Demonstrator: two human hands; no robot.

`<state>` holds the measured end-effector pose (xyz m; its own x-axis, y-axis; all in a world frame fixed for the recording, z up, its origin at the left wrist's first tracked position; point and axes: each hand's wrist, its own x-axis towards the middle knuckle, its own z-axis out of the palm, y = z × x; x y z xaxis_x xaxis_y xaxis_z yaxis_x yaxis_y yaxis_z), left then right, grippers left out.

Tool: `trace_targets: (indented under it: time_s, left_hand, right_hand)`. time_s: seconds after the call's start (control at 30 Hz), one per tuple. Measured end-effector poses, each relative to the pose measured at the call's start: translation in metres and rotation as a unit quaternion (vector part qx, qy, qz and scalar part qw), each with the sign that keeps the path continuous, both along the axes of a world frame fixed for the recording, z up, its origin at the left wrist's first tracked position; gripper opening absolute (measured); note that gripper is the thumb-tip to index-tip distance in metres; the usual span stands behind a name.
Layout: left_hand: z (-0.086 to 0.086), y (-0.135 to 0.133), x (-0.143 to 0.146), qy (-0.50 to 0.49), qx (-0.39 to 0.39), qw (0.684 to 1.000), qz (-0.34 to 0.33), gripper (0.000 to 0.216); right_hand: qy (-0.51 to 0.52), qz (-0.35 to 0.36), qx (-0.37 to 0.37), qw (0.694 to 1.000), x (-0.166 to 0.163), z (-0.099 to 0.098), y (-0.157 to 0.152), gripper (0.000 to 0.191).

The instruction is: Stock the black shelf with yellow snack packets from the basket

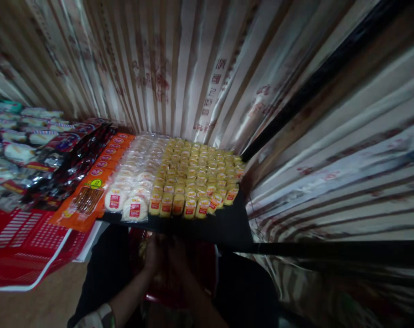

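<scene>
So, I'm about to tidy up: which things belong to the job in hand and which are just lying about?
Likely the job's, judging by nearness to the left hand and right hand:
red container
yellow packs
white packs

Likely just lying about, farther left:
orange packets
dark packets
red basket

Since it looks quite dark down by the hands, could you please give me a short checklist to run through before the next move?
1. Left hand grip: cannot tell; shadow hides it.
2. Right hand grip: cannot tell; also too dark.
3. Light around both hands: not ok; very dim.
4. Yellow packs lined up: ok, in rows on the black table.
5. White packs beside the yellow ones: ok, on their left in the picture.
</scene>
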<state>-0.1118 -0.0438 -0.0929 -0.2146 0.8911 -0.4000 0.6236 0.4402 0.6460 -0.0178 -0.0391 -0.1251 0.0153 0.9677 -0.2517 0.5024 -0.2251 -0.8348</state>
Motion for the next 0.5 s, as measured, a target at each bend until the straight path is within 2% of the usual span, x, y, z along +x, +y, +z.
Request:
trace_targets:
  time_s: [0.1,0.2,0.3,0.5]
  left_hand:
    - [0.010,-0.017,0.003,0.007,-0.011,1.000,0.016,0.025]
    - [0.023,-0.031,0.008,0.002,-0.009,1.000,-0.013,0.020]
    - [0.038,-0.043,0.014,-0.032,0.022,0.998,-0.049,0.022]
    - [0.075,-0.051,0.028,-0.074,0.103,0.984,-0.122,0.025]
  right_hand:
    - [0.045,-0.011,0.013,0.999,0.010,0.014,-0.019,0.039]
    - [0.078,-0.040,0.042,0.995,0.022,0.031,-0.036,0.037]
    - [0.079,-0.059,0.073,0.992,0.034,0.050,-0.049,0.032]
    - [0.045,-0.044,0.137,0.989,0.059,0.082,-0.061,0.036]
